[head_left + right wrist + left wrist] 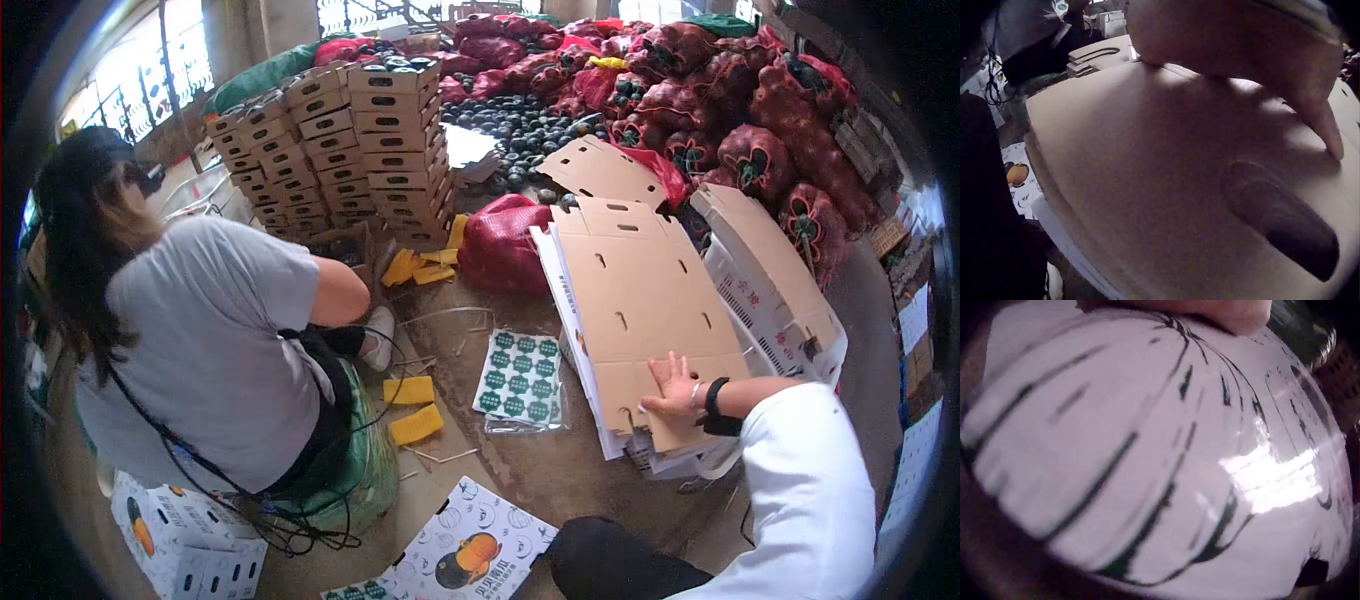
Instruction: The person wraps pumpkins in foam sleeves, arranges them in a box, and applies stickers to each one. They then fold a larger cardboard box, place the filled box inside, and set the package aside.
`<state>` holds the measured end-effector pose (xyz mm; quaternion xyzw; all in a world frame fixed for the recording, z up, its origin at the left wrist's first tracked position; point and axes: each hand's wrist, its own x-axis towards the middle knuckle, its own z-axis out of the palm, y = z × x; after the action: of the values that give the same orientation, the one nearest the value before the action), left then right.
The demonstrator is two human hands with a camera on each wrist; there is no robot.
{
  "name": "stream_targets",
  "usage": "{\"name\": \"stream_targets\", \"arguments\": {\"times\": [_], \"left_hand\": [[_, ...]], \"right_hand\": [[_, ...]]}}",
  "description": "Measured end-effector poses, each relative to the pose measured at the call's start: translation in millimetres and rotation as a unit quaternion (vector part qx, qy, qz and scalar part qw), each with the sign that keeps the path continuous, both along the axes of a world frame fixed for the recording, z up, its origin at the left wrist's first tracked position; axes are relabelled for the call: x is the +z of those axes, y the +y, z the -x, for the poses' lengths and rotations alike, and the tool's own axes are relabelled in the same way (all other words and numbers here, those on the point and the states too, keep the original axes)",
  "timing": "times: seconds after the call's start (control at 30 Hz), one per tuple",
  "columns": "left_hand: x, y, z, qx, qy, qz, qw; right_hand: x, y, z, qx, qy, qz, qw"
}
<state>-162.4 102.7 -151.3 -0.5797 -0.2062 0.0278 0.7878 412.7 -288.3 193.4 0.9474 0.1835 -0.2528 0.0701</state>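
Observation:
My right hand rests with spread fingers on the near end of a stack of flat brown cardboard sheets. In the right wrist view the same hand touches the brown cardboard, beyond an oval cut-out. White sheet edges show under the brown top. The head view does not include my left hand. In the left wrist view, a part of that hand lies at the top edge against a glossy white surface printed with dark green lines; its fingers cannot be made out.
A person in a grey shirt sits at left beside stacked brown boxes. Green label sheets, yellow pieces and a printed white box lie on the floor. Red net sacks fill the back, and another cardboard bundle leans at right.

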Motion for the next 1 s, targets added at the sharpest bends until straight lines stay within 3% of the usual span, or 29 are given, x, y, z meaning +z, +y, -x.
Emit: {"name": "stream_targets", "arguments": {"times": [0.03,0.07,0.1,0.13,0.17,0.2,0.23,0.27,0.3,0.33,0.37,0.4,0.43,0.47,0.53,0.57,0.6,0.63,0.67,0.7,0.77,0.83,0.87,0.9,0.93,0.97,1.0], "left_hand": [[14.8,-2.5,-8.9,0.003,0.006,0.002,1.0],[30.2,-4.1,-21.9,0.034,-0.088,0.199,0.975],[48.2,-2.4,-35.2,0.064,-0.178,0.384,0.904],[70.4,0.8,-45.5,0.092,-0.258,0.547,0.791],[97.8,5.4,-55.8,0.117,-0.325,0.683,0.643],[141.3,9.0,-75.1,0.138,-0.379,0.788,0.465],[261.9,-1.4,-128.0,0.21,-0.36,0.855,0.309],[253.0,-3.1,-126.9,0.258,-0.421,0.868,0.06],[293.1,-11.6,-137.8,0.289,-0.439,0.846,-0.086],[319.5,-18.7,-142.4,0.309,-0.426,0.841,-0.123],[356.0,-29.9,-147.5,0.321,-0.412,0.846,-0.107],[386.5,-38.2,-146.2,0.321,-0.386,0.863,-0.066],[411.9,-47.4,-144.2,0.32,-0.357,0.877,-0.028],[433.6,-50.7,-144.3,0.324,-0.357,0.876,-0.025],[451.2,-48.5,-116.1,0.294,-0.214,0.919,0.151],[469.1,-46.3,-108.0,0.342,-0.192,0.902,0.178],[484.9,-42.8,-95.1,0.369,-0.203,0.896,0.14],[516.1,-43.0,-98.1,0.393,-0.249,0.878,0.11],[523.5,-37.1,-95.1,0.408,-0.284,0.862,0.093],[570.4,-39.7,-118.5,0.415,-0.322,0.849,0.054],[586.9,-31.3,-139.0,0.423,-0.373,0.825,0.04],[621.5,-25.6,-169.9,0.418,-0.431,0.799,-0.029],[630.8,-20.9,-190.2,0.395,-0.428,0.811,-0.054],[640.3,-16.9,-211.5,0.371,-0.425,0.822,-0.079],[657.3,-17.6,-239.9,0.34,-0.418,0.841,-0.043],[672.4,-18.3,-269.8,0.304,-0.411,0.859,-0.009],[663.9,-9.0,-290.5,0.258,-0.389,0.883,0.045]], "right_hand": [[7.1,1.9,2.2,0.003,0.006,0.002,1.0],[10.3,5.8,2.8,-0.005,0.007,0.012,1.0],[17.3,10.7,4.8,-0.014,0.011,0.019,1.0],[44.1,25.6,14.4,-0.067,0.037,0.012,0.997],[49.5,25.3,18.8,-0.067,0.051,0.008,0.996],[49.3,26.0,21.9,-0.096,0.05,-0.004,0.994],[46.4,23.2,22.5,-0.124,0.047,-0.011,0.991],[41.7,17.1,32.0,-0.157,0.062,-0.017,0.986],[30.8,9.2,46.5,-0.145,0.082,0.006,0.986],[26.5,6.7,64.5,-0.132,0.103,0.025,0.986],[63.0,14.1,90.5,-0.142,0.163,-0.014,0.976],[18.5,-5.1,108.8,-0.091,0.226,-0.069,0.967],[74.6,0.0,144.9,-0.127,0.19,-0.109,0.967],[132.0,4.9,166.4,-0.125,0.223,-0.103,0.961],[171.7,-20.6,206.1,-0.096,0.238,-0.143,0.956],[190.3,-40.2,225.6,-0.064,0.286,-0.169,0.941],[210.3,-61.4,244.0,-0.083,0.299,-0.189,0.932],[216.8,-82.5,250.9,-0.076,0.357,-0.139,0.92],[233.4,-101.6,251.0,-0.187,0.416,-0.096,0.885],[249.0,-118.3,253.6,-0.295,0.466,-0.051,0.832],[231.6,-176.3,263.6,-0.272,0.357,-0.077,0.89],[170.7,-242.7,272.8,-0.26,0.255,-0.016,0.931],[173.4,-245.3,264.6,-0.258,0.256,-0.019,0.932],[178.2,-245.7,254.0,-0.38,0.264,-0.06,0.884],[182.1,-246.9,244.5,-0.495,0.268,-0.098,0.82],[163.6,-250.7,238.3,-0.49,0.268,-0.1,0.823],[126.3,-255.1,233.4,-0.457,0.223,-0.171,0.844]]}}
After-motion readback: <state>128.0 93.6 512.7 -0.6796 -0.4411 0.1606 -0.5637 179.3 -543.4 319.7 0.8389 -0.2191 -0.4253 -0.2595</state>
